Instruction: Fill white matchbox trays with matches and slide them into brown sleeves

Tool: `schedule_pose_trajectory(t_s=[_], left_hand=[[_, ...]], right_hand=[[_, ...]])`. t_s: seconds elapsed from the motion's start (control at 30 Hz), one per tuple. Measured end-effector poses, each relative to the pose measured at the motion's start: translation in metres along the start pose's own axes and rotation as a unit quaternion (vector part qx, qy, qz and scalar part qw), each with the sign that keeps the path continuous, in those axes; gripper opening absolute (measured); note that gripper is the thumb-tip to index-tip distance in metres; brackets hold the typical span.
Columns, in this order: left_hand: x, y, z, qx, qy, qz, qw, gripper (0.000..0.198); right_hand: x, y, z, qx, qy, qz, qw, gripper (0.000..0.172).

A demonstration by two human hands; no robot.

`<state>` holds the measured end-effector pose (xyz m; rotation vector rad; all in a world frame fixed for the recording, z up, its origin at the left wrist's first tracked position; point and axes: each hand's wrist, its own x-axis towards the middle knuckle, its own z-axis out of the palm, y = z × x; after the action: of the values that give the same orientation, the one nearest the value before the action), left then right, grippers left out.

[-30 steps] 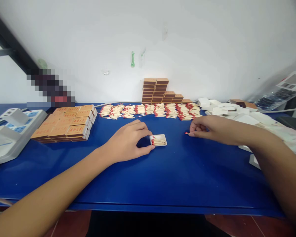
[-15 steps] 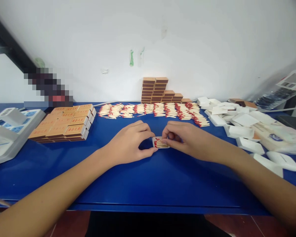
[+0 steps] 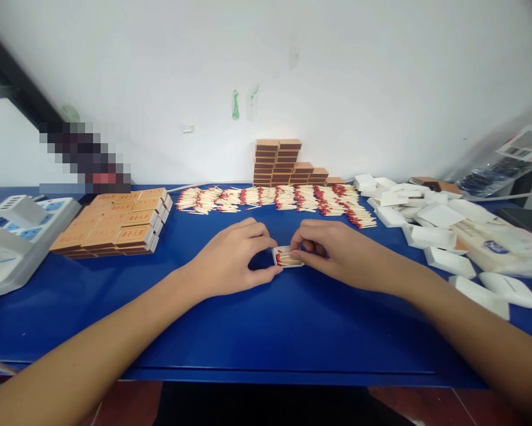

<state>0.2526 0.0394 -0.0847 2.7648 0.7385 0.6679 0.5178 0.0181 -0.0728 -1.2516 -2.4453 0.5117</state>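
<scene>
A small white matchbox tray (image 3: 274, 254) lies on the blue table in front of me. Thumb and index finger of my left hand (image 3: 239, 255) grip its left end from both sides. Inside the tray are red-headed matches (image 3: 285, 258), their heads mostly toward the left. My right hand (image 3: 325, 251) is over the tray's right end, fingers pinched on matches there; its fingertips partly cover them. Beyond my hands, more loose matches (image 3: 286, 197) form a row of bunches along the back of the table.
Closed matchboxes (image 3: 115, 222) are stacked at left beside a white power strip (image 3: 48, 231). More matchboxes (image 3: 287, 163) stand against the wall. At right lie several white trays (image 3: 434, 236), a tissue pack (image 3: 492, 242) and a white computer mouse (image 3: 509, 289).
The matches in the tray now lie more evenly, with fewer red heads scattered across them. Both hands have stayed almost in place.
</scene>
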Motion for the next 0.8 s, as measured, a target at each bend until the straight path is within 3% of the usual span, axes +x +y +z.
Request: schedule_pose_trajectory(t_s=[0.8], left_hand=[[-0.0005, -0.0024, 0.0009, 0.003, -0.01, -0.008, 1.0, 0.021]], right_hand=[[-0.0003, -0.0032, 0.0032, -0.045, 0.003, -0.007, 0.999, 0.023]])
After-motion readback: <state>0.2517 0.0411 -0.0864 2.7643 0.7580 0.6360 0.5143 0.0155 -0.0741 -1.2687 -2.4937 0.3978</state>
